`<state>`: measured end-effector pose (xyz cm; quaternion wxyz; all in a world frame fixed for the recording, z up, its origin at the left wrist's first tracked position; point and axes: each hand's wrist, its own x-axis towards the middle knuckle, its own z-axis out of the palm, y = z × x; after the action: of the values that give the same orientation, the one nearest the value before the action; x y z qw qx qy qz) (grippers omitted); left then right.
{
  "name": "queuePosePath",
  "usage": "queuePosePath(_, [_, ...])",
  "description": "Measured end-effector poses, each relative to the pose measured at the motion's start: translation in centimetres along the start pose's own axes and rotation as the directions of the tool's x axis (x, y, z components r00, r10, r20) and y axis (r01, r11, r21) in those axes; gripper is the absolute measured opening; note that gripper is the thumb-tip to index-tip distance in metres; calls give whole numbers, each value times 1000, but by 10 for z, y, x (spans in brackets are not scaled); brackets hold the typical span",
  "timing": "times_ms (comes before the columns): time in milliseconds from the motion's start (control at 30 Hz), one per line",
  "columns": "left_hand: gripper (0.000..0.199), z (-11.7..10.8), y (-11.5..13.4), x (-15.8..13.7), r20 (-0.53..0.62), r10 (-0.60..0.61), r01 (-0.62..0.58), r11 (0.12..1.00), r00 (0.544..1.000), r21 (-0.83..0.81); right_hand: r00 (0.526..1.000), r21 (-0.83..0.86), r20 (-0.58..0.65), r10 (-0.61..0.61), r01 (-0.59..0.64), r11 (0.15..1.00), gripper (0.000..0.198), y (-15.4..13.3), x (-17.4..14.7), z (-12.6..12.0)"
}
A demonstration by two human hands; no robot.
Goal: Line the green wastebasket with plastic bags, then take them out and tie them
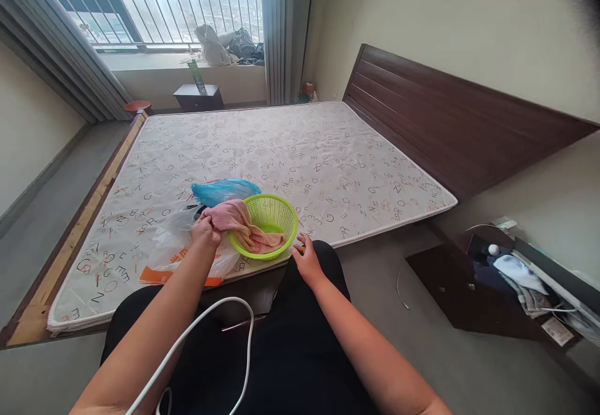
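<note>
A pink and peach towel [233, 217] is gripped at its left end by my left hand [206, 232]; the other end hangs down inside a lime-green plastic basket [291, 220]. The basket sits on the near edge of the mattress [262, 143]. My right hand [307, 257] is just off the basket's right rim, fingers apart, holding nothing. Behind the towel lies a blue plastic bag [225, 191]. Partly under my left forearm is a clear plastic bag with orange print [164, 240].
A white cable [206, 309] loops across my lap. The dark wooden headboard [431, 115] stands on the right, near a low dark nightstand [469, 290] with cloths and small items. A small dark cabinet [199, 97] and a red stool [137, 106] stand beyond the bed, below the barred window.
</note>
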<state>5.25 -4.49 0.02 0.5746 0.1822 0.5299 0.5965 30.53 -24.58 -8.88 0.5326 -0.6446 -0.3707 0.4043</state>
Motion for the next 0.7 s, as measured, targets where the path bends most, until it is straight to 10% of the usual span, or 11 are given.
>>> queuePosePath(67, [38,11,-1,-12,113,231,-246,959,966,143,1000,35,-15,24,-23,999,71,2,1,-2])
queuePosePath(133, [32,17,-6,-30,453,343,-533,745,823,402,999,47,-15,37,-36,998,70,2,2,-4])
queuePosePath(233, [19,14,-18,-55,872,4,-838,276,490,470,1000,4,-14,17,-16,1000,65,-4,-3,-6])
queuePosePath(300, [18,-1,-26,-66,910,-156,-895,179,383,407,995,-102,-56,-84,78,992,54,-13,-11,-11])
queuePosePath(400, [20,-38,-38,-72,875,99,-877,142,475,460,913,-405,-106,-395,323,855,35,-35,-22,-21])
queuePosePath(500, [54,-70,-54,-69,671,386,-774,277,633,570,805,-596,163,-570,541,593,28,-65,-10,-17])
queuePosePath(600, [86,-78,-69,-62,529,244,-549,626,813,554,670,-528,677,-304,730,433,31,-92,32,17])
queuePosePath(700, [106,-69,-80,-53,408,15,-208,876,913,434,517,-496,855,39,794,352,29,-97,81,65])
